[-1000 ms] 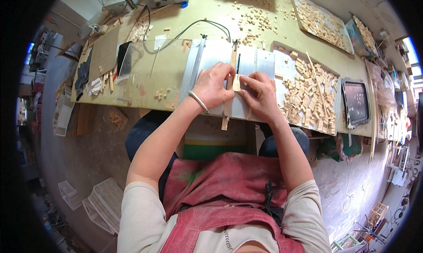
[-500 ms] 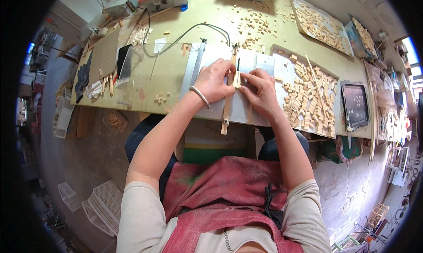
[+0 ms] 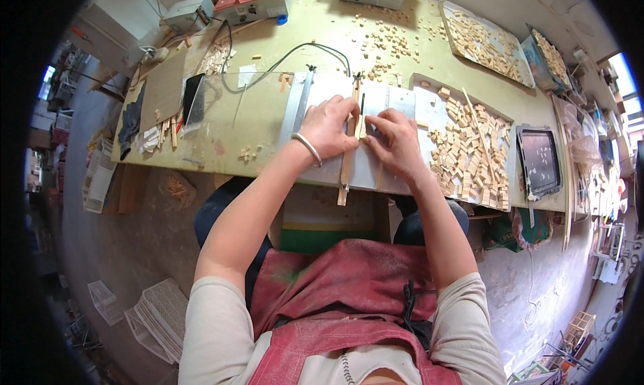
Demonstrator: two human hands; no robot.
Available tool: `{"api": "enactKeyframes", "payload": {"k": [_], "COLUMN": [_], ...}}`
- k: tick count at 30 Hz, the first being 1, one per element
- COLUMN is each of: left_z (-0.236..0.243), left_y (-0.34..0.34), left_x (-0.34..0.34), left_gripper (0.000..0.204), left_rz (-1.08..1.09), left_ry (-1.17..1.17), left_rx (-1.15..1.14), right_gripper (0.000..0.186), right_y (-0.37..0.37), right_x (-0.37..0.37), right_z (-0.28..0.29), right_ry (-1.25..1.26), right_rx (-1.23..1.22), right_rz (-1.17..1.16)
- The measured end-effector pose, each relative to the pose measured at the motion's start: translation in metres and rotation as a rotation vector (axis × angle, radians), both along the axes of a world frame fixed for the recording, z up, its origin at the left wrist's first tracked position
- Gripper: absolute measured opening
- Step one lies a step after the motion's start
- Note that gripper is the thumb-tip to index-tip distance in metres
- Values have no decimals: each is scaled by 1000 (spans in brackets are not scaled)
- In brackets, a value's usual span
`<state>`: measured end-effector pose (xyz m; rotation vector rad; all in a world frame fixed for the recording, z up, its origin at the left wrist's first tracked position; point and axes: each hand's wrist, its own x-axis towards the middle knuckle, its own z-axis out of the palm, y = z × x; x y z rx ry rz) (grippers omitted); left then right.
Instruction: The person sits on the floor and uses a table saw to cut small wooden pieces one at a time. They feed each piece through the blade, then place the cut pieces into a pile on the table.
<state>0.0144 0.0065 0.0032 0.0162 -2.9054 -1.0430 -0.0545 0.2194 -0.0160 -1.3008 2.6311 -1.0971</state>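
Note:
Both my hands meet over a pale metal plate (image 3: 325, 175) on the table. A small light wooden block (image 3: 361, 128) is pinched between them. My left hand (image 3: 330, 125), with a pale bangle at the wrist, has its fingers closed at the block's left side, resting over a narrow wooden strip (image 3: 346, 169). From the right, my right hand (image 3: 396, 142) grips the block with thumb and fingertips. A thin dark upright piece (image 3: 363, 104) stands just beyond the block; I cannot make out whether they touch.
Right of my hands, a shallow tray (image 3: 512, 133) holds many small wooden blocks and a long stick (image 3: 477, 127). A second block-filled tray (image 3: 522, 78) sits farther back. A black cable (image 3: 268, 67) loops behind the plate. A clear sheet (image 3: 251, 127) covers the table's left part.
The view has shifted slightly. Both hands keep nearly the same place and hold on the block, with only a slight change in the fingers.

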Motion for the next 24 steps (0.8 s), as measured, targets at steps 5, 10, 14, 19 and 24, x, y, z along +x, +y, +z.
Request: {"api": "enactKeyframes", "payload": {"k": [5,10,14,19,24], "left_z": [1,8,4,8,7], "left_y": [9,11,11,14,10], "left_x": [34,50,52,58,69], "left_gripper": [41,43,45,41,24], "left_rz": [-37,-59,-46,-85,-143], "left_ry": [57,-27,11,-22,-50], "left_rx": [-90,-66,42,-50,152], "right_gripper": [38,38,40,39,41], "right_y": [10,14,15,18,23], "right_x": [33,42,41,42,47], "right_z": [7,7,5,6,7], "right_ry": [25,37,37,19,43], "right_rx": [-12,-8,-8,-19,9], "right_rz": [14,13,18,29,53]}}
